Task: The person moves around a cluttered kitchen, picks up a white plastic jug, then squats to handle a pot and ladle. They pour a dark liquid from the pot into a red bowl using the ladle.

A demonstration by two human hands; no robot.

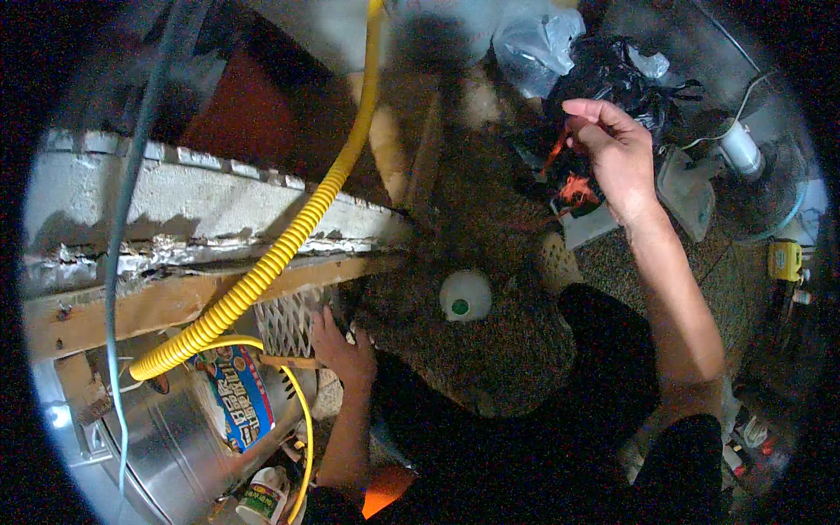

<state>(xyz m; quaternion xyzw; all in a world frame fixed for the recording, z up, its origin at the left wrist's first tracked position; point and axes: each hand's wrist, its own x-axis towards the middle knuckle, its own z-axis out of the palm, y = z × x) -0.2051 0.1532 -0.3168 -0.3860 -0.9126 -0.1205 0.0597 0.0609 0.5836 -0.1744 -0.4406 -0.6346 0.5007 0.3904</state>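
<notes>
My left hand (pixel 342 351) rests at the edge of a whitish lattice panel (pixel 284 326), below the wooden beam (pixel 289 281); its fingertips are partly in shadow, so its hold is unclear. At the upper right, my right hand (pixel 617 144) is raised over black plastic bags (pixel 607 82), fingers bent and thumb near the index finger. Whether something thin is between those fingertips cannot be told. Beneath it lies an orange-red scrap (pixel 577 190). Between my legs stands a whitish round container with a green spot (pixel 465 296).
A yellow corrugated hose (pixel 302 223) and a grey cable (pixel 125 197) cross the left side. A printed packet (pixel 236 400) lies on a metal surface (pixel 177 453), near a white tub (pixel 262 497). A fan (pixel 761 177) and a yellow container (pixel 785 260) are at right.
</notes>
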